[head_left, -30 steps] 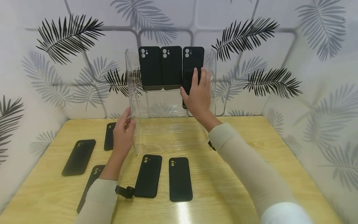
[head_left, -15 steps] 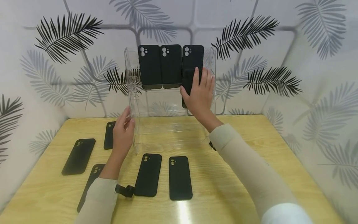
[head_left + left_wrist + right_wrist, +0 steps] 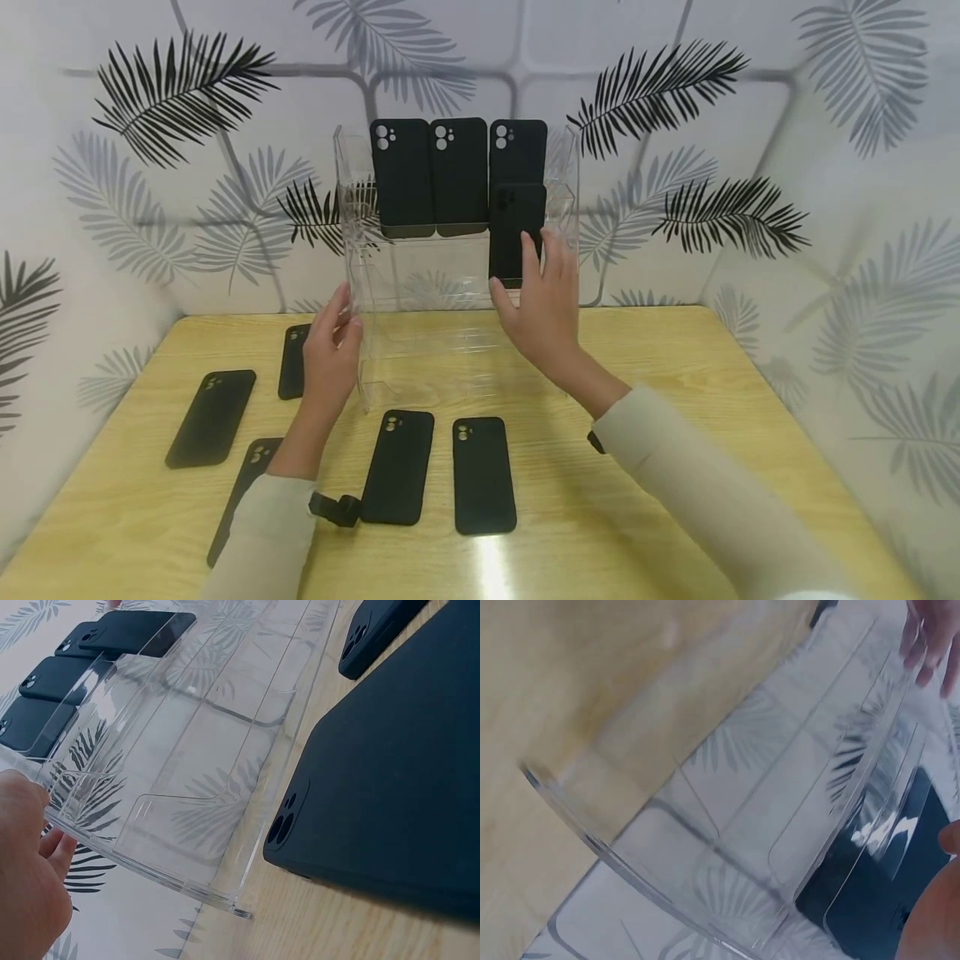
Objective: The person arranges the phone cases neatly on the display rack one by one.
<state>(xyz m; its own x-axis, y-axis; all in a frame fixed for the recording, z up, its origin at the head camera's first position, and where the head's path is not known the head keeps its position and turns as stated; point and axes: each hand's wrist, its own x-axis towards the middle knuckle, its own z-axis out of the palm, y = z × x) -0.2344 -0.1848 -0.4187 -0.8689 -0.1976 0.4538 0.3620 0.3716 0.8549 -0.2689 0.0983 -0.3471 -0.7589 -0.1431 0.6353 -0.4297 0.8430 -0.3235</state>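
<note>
A clear acrylic tiered stand [image 3: 358, 308] rises at the back of the table. Across its top tier lean three black phone cases, one at left [image 3: 403, 179], one in the middle [image 3: 459, 175] and one at right [image 3: 517, 150]. Another phone case [image 3: 510, 221] stands one tier lower at the right, overlapping the one behind it. My right hand [image 3: 546, 312] is just in front of that lower case, fingers spread and loosely bent, its fingertips overlapping it in the head view. With thumb and fingers, my left hand [image 3: 30, 862] grips the stand's left side edge.
Several more black phone cases lie on the wooden table [image 3: 637, 517]: two in front of the stand [image 3: 397, 467] [image 3: 483, 475], others at left, partly behind the left arm. A leaf-patterned wall covering [image 3: 645, 250] stands right behind the stand.
My right hand has drawn down and slightly right off the lower phone case, uncovering it on the second tier. The left hand keeps its place on the stand.
</note>
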